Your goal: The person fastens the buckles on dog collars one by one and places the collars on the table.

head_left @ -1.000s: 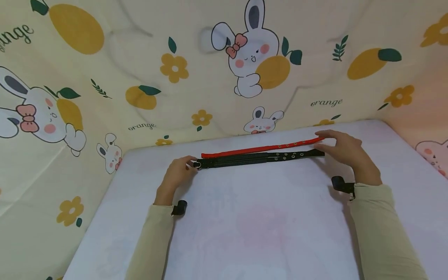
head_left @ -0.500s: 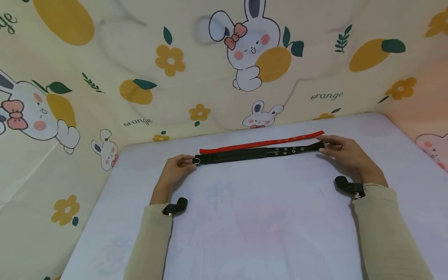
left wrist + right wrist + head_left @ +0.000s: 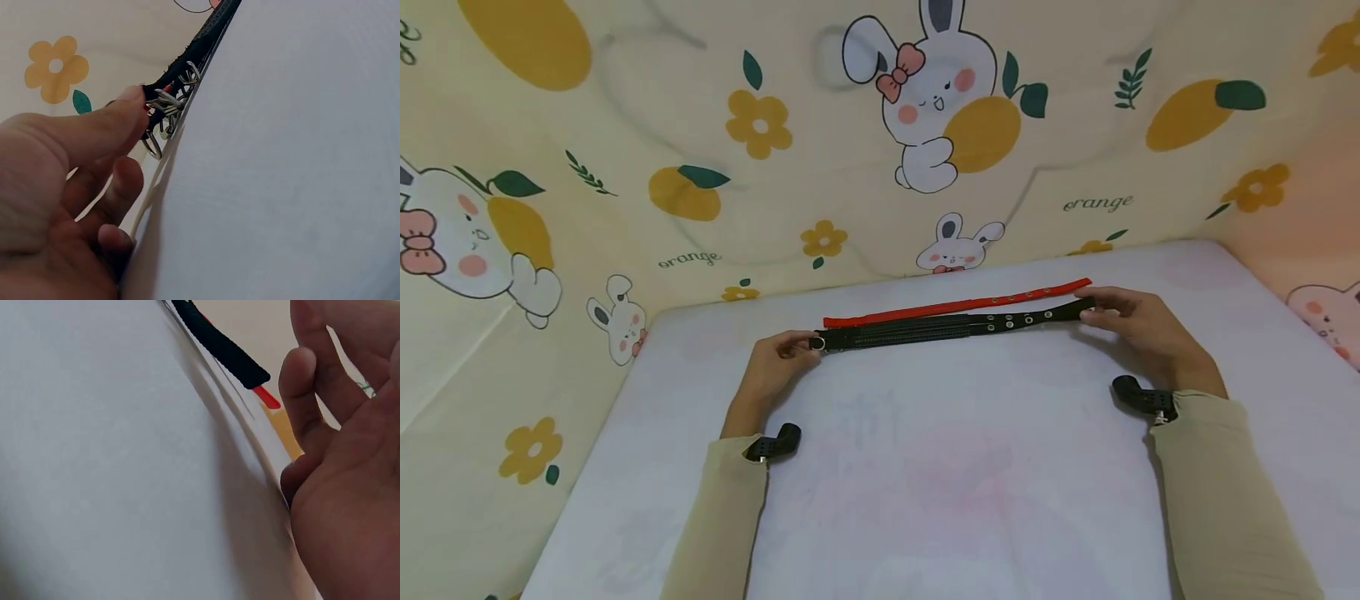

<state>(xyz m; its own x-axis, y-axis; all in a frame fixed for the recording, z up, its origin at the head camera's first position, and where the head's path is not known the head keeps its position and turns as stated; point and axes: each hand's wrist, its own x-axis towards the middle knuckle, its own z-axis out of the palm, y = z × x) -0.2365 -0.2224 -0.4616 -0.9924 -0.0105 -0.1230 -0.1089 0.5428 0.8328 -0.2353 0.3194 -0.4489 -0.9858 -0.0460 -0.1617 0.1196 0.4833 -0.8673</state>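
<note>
In the head view a black collar (image 3: 917, 327) with metal eyelets lies across the far part of the white table; I cannot tell whether it is one strap or more side by side. A red collar (image 3: 955, 308), also with eyelets, runs just behind it. My left hand (image 3: 777, 360) pinches the black collar's left end between thumb and fingertip, beside metal rings (image 3: 167, 103). My right hand (image 3: 1150, 329) hovers around the right end with thumb and forefinger apart. In the right wrist view the black tip (image 3: 253, 375) and red tip (image 3: 269, 398) show free of the visible fingers.
The white tabletop (image 3: 940, 467) stretches in front of the collars. A printed cloth (image 3: 820, 158) with rabbits and oranges rises directly behind and at the left side. Each wrist carries a small black camera (image 3: 1142, 396).
My right hand has moved down from the red collar's tip to the black collar's end. The left hand stays at the buckle end. The head view has tilted slightly.
</note>
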